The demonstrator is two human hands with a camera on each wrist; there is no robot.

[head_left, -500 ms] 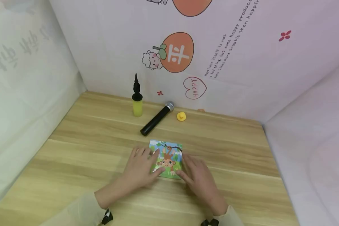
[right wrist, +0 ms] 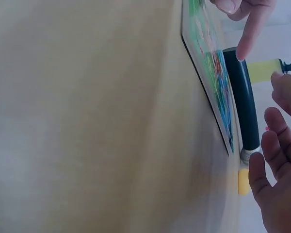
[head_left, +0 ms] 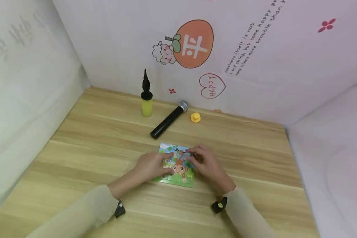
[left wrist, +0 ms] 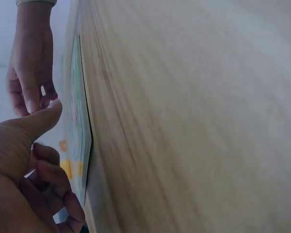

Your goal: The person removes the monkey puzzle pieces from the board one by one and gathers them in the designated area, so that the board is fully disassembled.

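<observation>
A flat square monkey jigsaw puzzle (head_left: 178, 180) with a blue and green picture lies on the wooden table. Over its left side is my left hand (head_left: 150, 164), thumb and index finger spread above the picture. My right hand (head_left: 209, 167) hovers at the upper right edge, fingers loosely bent. In the left wrist view, the puzzle (left wrist: 78, 126) is seen edge-on beside my left hand (left wrist: 19, 165), with a gap between. The right wrist view has my right hand (right wrist: 286, 165) apart from the puzzle (right wrist: 206, 63), nothing visible in its fingers.
Behind the puzzle lies a black microphone (head_left: 168, 122) with a silver head. A yellow rubber duck (head_left: 195, 117) sits to its right. At its left stands a yellow-green cylinder with a black twisted top (head_left: 147, 102). White printed cloth walls (head_left: 122, 49) enclose the table (head_left: 92, 142).
My right hand has moved up along the puzzle's right edge, its fingers now over the upper corner. The left hand has shifted slightly right across the picture. The head view has shifted a little.
</observation>
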